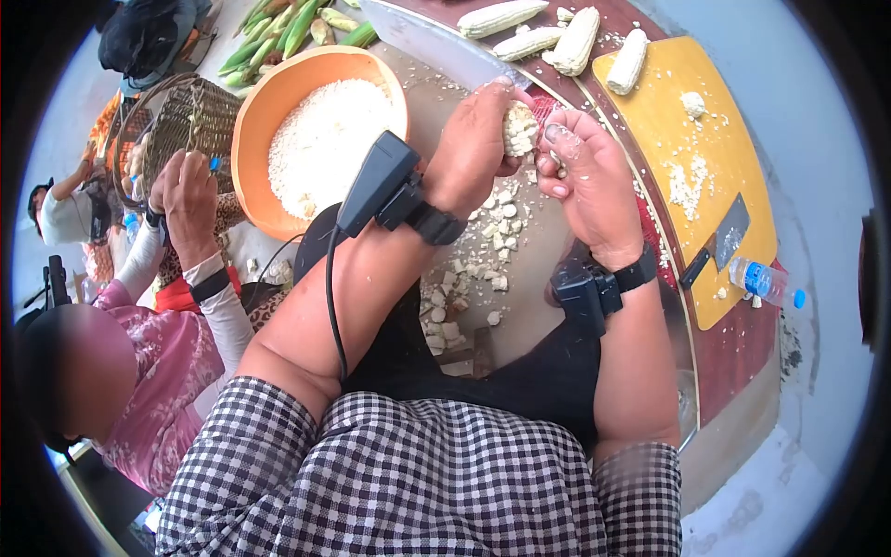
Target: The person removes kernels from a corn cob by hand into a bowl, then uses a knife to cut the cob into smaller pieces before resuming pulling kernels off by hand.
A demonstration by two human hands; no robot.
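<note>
My left hand is closed around a short piece of white corn cob, its kernels facing right. Just to the right, my right hand has its fingers curled in with the thumb over them. A small pale bit shows at those fingertips, too small to name for certain. Both wrists carry strapped black devices. Below the hands, cut cob pieces and crumbs lie scattered on the ground. An orange basin of loose white kernels stands left of my left forearm.
At right, a red table bears whole white corn cobs, a yellow cutting board, a cleaver and a plastic bottle. Green-husked corn lies beyond the basin. A co-worker in pink sits at left near a wicker basket.
</note>
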